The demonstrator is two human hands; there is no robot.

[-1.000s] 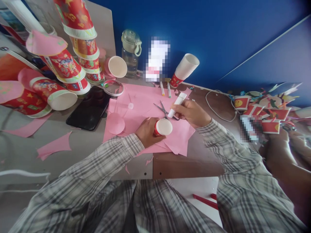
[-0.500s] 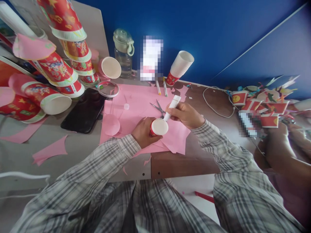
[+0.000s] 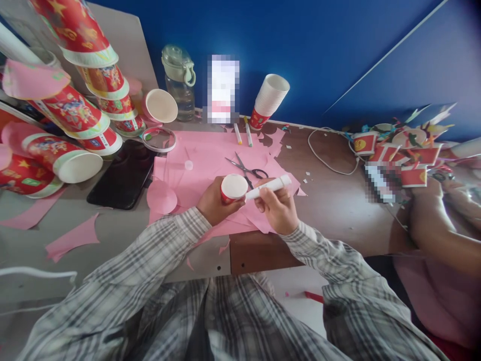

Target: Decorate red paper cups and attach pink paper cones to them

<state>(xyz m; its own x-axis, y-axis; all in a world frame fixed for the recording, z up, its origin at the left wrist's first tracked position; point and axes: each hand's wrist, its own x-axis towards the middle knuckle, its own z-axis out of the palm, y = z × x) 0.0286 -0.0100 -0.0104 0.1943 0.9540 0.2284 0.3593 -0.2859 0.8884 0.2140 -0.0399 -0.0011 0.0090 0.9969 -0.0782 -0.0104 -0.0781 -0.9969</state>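
Note:
My left hand [image 3: 216, 202] is closed around a red and white paper cup [image 3: 234, 186], with a round white face of the cup turned up toward me. In my right hand [image 3: 278, 205] is a slim white glue stick [image 3: 270, 186], pinched between thumb and fingers. Its lower-left end meets the cup's side near the rim, though I cannot tell if they touch. Under both hands lie pink paper sheets [image 3: 203, 150]. Just beyond the cup, black scissors [image 3: 246, 166] rest with blades spread. A small pale cap [image 3: 188, 165] sits on the pink paper.
Decorated paper cups [image 3: 88, 113] are stacked at left, near a black phone [image 3: 118, 175] and a tape roll [image 3: 160, 140]. Behind stand a water bottle [image 3: 179, 82], a nested cup stack [image 3: 268, 100] and two markers [image 3: 243, 133]. Another person's arm [image 3: 428, 215] rests at right beside cut cups [image 3: 394, 153].
My right hand has come lower and nearer me, and the glue stick has swung from steep to nearly level beside the cup. The view has shifted slightly, and more of the scissors shows.

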